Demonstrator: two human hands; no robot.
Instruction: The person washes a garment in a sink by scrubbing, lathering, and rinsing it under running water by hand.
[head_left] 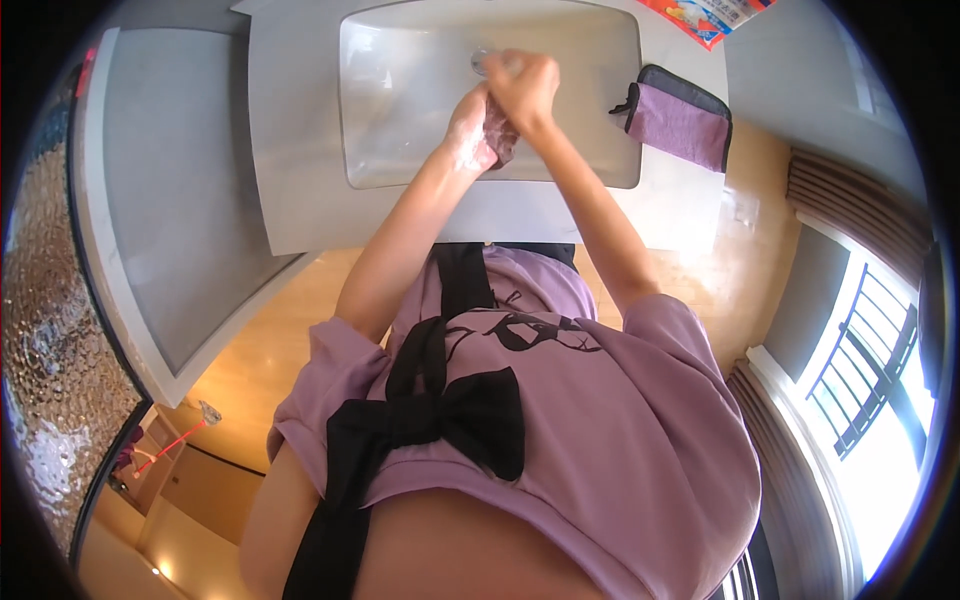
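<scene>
Over the sink basin (390,110) my two hands are together. My left hand (468,125) is curled palm up around a small, wet-looking mauve cloth (501,140), and whitish foam shows at its wrist. Pressed on the upper end of the cloth is my right hand (525,85), its fingers closed in a fist. Part of the cloth hangs below the hands; the rest is hidden between them. Just beyond the hands lies the metal drain (482,62).
On the white counter (685,205), right of the basin, lies a folded mauve fabric piece with black edging (680,125). A colourful plastic packet (712,18) sits at the far right. A grey panel (190,180) stands left; a barred window (868,350) is at right.
</scene>
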